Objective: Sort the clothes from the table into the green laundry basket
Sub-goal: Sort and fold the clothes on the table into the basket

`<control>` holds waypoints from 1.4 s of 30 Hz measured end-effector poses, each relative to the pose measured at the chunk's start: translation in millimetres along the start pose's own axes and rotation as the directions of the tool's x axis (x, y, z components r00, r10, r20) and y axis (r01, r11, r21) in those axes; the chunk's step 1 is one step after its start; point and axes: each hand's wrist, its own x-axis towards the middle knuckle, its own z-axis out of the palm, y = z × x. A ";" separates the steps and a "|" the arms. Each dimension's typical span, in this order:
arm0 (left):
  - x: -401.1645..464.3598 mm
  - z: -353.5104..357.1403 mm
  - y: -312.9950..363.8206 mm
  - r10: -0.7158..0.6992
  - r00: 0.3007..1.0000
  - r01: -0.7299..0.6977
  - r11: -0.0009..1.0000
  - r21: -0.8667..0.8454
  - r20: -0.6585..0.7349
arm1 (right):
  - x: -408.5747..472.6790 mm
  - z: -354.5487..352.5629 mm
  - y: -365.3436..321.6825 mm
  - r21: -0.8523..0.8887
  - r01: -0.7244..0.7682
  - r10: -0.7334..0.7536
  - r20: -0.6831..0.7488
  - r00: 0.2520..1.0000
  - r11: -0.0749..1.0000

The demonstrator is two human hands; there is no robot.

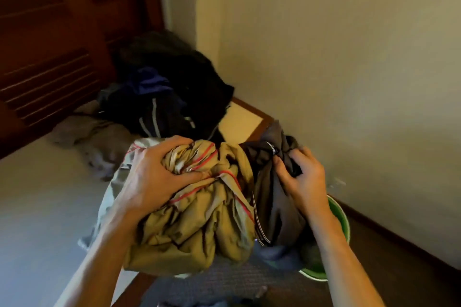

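Taking the tan garment [194, 219] as my landmark, I start at the far left of it, where a dark wooden door [45, 45] with slats fills the corner. Nearer the tan garment, still to its left and behind it, a grey cloth [92, 137] lies crumpled on the pale bench [37, 194]. My left hand [154, 177] sits on top of the tan garment, fingers curled into its folds and thumb pressed into the bunched cloth, gripping it; thin red stripes run across the fabric beside my fingers. The tan garment itself is bunched up over the near edge of the bench, hanging partly past it.

Directly behind the tan garment a heap of dark clothes [174, 87] is piled on the bench against the wall, one piece showing pale stripes. Touching the tan garment on its right is a dark grey garment [274, 194] with a striped trim. My right hand [301, 174] holds this one, fingers curled round a gathered bunch near its top.

Below and to the right of the tan garment, the green basket [341, 219] stands on the floor; only part of its rim shows, behind my right forearm, with grey clothes [274, 257] already in it. The dark grey garment hangs down over it.
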 end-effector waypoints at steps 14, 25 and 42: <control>50.4 214.0 108.5 0.071 0.997 -0.071 0.997 0.018 -0.020 | -52.8 -124.1 211.0 -0.128 -0.298 0.282 -0.130 0.951 0.946; 100.1 237.8 141.6 0.188 0.978 -0.193 0.980 -0.046 -0.090 | -48.3 -88.1 300.1 -0.378 -0.311 0.424 0.266 0.865 0.872; 102.0 372.4 93.0 -0.034 0.837 -0.119 0.963 0.242 0.546 | -130.8 -96.1 329.9 -0.394 -0.620 0.732 0.293 0.615 0.679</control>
